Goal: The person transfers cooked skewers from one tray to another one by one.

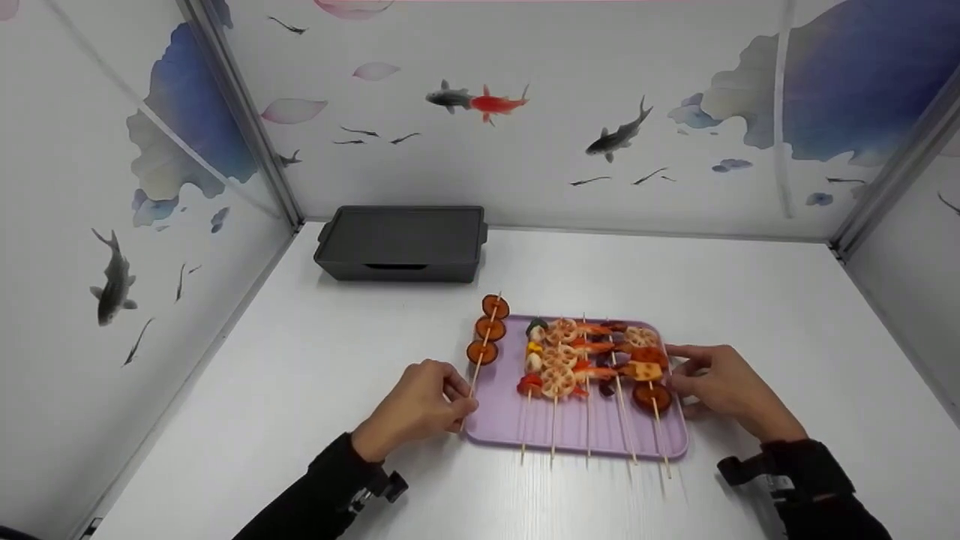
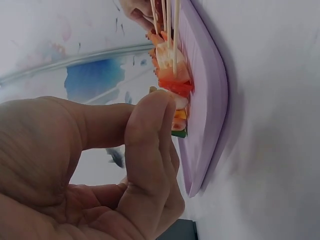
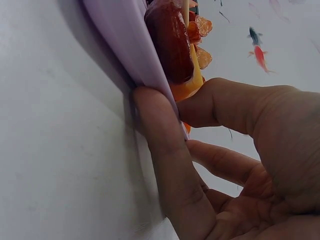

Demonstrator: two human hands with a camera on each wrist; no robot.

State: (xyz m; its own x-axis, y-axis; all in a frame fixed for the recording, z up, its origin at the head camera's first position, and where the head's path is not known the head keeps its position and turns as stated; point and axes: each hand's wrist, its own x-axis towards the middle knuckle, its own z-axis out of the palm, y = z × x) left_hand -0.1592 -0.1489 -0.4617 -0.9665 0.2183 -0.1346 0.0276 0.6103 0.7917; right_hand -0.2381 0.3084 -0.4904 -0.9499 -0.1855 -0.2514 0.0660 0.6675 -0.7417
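My left hand (image 1: 421,401) pinches the lower stick of a skewer (image 1: 490,328) with three brown round slices on it. That skewer is tilted over the left edge of a lilac tray (image 1: 491,424). In the left wrist view the thumb and forefinger (image 2: 150,125) meet, and the stick between them is hidden. With my right hand (image 1: 724,386) I grip the tray's right rim; the right wrist view shows the thumb (image 3: 200,107) and a finger on either side of it. Several skewers of lotus root slices (image 1: 559,356), shrimp and vegetables lie side by side on the tray, sticks towards me.
A dark grey lidded box (image 1: 401,244) stands at the back left of the white table (image 1: 360,330). Walls painted with fish (image 1: 619,139) and blue leaves close in the back and both sides. The skewers' stick ends jut past the tray's front edge.
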